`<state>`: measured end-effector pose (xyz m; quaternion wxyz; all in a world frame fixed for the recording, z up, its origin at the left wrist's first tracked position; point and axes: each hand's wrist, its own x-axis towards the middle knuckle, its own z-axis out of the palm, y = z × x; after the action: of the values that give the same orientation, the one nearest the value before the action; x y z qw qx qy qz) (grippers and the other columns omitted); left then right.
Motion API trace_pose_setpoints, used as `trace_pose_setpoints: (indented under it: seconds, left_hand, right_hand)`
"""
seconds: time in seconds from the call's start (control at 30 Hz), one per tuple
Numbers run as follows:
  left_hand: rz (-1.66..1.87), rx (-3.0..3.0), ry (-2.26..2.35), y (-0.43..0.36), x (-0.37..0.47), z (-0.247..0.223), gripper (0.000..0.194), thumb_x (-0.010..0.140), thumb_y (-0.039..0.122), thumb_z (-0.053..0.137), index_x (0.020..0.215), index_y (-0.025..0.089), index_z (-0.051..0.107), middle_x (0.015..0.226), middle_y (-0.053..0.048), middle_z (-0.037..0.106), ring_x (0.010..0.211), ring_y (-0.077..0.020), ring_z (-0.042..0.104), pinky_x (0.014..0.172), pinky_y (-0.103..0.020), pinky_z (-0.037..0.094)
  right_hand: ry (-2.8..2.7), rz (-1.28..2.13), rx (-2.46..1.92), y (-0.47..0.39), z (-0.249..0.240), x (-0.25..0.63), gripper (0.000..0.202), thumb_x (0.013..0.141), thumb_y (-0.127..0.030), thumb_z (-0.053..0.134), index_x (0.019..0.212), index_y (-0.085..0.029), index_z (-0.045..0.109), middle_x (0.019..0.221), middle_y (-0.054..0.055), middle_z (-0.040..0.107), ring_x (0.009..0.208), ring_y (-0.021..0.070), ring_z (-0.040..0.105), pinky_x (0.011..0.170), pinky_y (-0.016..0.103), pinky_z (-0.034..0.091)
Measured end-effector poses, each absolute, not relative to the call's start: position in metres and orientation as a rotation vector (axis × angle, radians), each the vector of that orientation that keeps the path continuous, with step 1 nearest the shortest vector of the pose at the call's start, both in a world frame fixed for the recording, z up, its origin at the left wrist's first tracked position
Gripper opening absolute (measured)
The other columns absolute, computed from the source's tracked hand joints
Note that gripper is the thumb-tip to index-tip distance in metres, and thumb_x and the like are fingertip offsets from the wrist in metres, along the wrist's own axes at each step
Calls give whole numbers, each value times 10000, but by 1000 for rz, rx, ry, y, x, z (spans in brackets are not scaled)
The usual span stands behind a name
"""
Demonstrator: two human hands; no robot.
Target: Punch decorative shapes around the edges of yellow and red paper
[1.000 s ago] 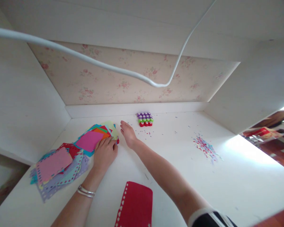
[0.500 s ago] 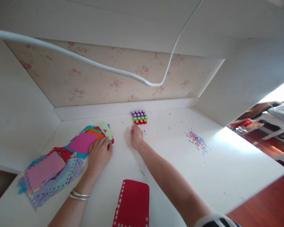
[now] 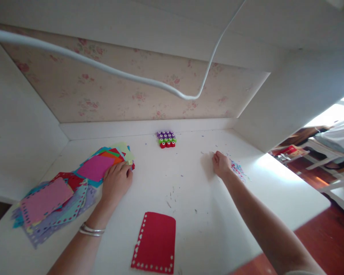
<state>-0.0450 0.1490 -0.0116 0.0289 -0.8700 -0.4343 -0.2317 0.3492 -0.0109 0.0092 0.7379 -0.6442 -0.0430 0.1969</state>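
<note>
My left hand point(image 3: 118, 178) lies with its fingers stretched over the right edge of a pile of coloured paper sheets point(image 3: 96, 168). Over on the right, my right hand point(image 3: 221, 165) hovers at or just above the tabletop, fingers closed. What they hold, if anything, is hidden. Beside that hand, partly behind it, is a scatter of tiny punched paper bits point(image 3: 238, 170). A red paper sheet point(image 3: 156, 242) with holes punched along its left and bottom edges lies at the front. Purple, green and red craft punches point(image 3: 166, 139) stand in rows near the back.
Punched sheets point(image 3: 50, 198) are heaped at the left. The white desk point(image 3: 189, 198) has loose scraps scattered on it and side panels at both ends. A white cable point(image 3: 149, 82) hangs across the view in front of the flowered wall point(image 3: 114, 91).
My right hand has moved from the front of the craft punches rightward to the paper bits. My left hand stays on the paper pile. The view has shifted slightly.
</note>
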Motion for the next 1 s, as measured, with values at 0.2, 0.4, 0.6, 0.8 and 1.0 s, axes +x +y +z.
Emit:
trace_pose_setpoints:
  seconds: [0.2,0.4,0.6,0.8,1.0]
  left_hand:
    - [-725,-2680,-1368,147,-44,-10,238,895,230,466,994,213,682,1144,-79,673,1053,-269,593,938,-409,425]
    - [-726,-2691,-1353,147,-46,-10,250,885,191,460,996,208,683,1147,-82,668,1079,-254,586,978,-399,416]
    - [-742,-2680,-1330,150,-47,-11,265,873,156,453,1011,179,679,1173,-108,651,1107,-251,576,1016,-405,409]
    - [-748,-2675,-1310,151,-49,-12,257,870,156,473,1025,203,672,1163,-92,655,1096,-252,580,996,-400,431]
    - [-761,-2710,-1326,154,-48,-12,260,865,155,482,1045,182,668,1147,-99,655,1089,-260,576,988,-396,430]
  right_hand:
    - [-527,448,-1522,2,14,314,162,771,-254,632,904,-267,724,1088,51,701,1005,137,647,960,292,475]
    - [-1191,679,-1590,83,14,198,265,743,-286,707,1006,-280,734,1143,29,707,1116,242,623,1084,434,381]
    - [-1519,649,-1653,173,5,140,386,805,-202,634,1187,-153,648,1410,107,519,1389,226,365,1174,376,223]
    - [-1614,499,-1839,195,-11,135,459,910,-260,518,1335,-85,515,1499,184,368,1435,285,257,1173,491,132]
    - [-1802,386,-1932,121,-18,160,528,976,-397,389,1388,-76,471,1521,147,347,1431,208,274,1186,340,138]
